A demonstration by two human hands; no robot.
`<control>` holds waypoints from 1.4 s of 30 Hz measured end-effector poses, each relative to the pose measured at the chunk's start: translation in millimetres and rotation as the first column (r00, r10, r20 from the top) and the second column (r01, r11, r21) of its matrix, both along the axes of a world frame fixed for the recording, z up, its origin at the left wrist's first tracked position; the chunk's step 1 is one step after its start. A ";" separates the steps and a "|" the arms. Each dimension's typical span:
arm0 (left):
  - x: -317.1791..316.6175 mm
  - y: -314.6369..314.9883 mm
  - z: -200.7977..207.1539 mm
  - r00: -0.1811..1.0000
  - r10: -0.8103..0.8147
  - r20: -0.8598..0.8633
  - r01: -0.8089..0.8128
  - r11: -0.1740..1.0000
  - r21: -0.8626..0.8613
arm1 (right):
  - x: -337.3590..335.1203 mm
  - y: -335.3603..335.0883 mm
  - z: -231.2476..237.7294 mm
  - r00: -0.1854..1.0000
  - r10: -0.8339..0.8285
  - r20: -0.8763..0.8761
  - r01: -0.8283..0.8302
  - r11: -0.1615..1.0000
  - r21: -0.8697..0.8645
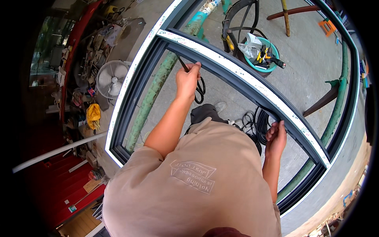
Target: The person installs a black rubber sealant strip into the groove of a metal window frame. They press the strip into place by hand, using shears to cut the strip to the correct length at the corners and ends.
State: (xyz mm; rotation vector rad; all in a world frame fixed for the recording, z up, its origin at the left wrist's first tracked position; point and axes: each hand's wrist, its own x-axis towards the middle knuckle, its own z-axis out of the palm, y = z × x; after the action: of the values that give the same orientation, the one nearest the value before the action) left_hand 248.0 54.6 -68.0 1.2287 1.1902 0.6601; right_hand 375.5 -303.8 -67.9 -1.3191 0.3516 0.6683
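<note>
A dark grey window frame (237,68) with white protective film on its faces surrounds me, and I stand inside one of its openings. My left hand (188,81) is closed in a pinch on a black rubber strip (182,63) just below the crossbar's left part; a loop of the strip hangs beside the wrist. At the crossbar's right part, my right hand (276,137) has its fingers curled and its thumb up against the inner edge, closed on the strip, which bows slightly off the bar there. A coil of black strip (261,124) lies on the floor below.
Worn green pipes (152,100) run under the frame at both sides. Beyond the crossbar stands a teal-rimmed bucket (272,47) of tools, with an orange stool (327,27) farther right. A round fan (113,79) and clutter lie left; a pale rod (59,152) reaches toward the frame.
</note>
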 end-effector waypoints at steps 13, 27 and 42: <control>2.5 8.3 6.6 0.998 0.019 0.053 -0.016 0.998 -0.064 | -2.4 -2.0 3.8 0.999 -0.038 -0.005 0.038 0.999 0.018; -1.2 7.8 6.1 0.998 -0.053 0.025 0.055 0.996 -0.068 | 1.0 7.6 3.0 0.989 -0.113 -0.097 0.118 0.992 0.048; 8.7 -56.5 18.4 0.865 -0.502 0.004 0.492 0.846 -0.207 | -8.6 32.3 8.2 0.997 0.019 -0.071 -0.017 1.000 0.023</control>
State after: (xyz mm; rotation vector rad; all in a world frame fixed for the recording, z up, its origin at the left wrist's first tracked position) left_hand 256.7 -1.9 -49.6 1.3138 0.8947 0.1149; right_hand 366.8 -271.6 -59.7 -1.2805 0.3891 0.7340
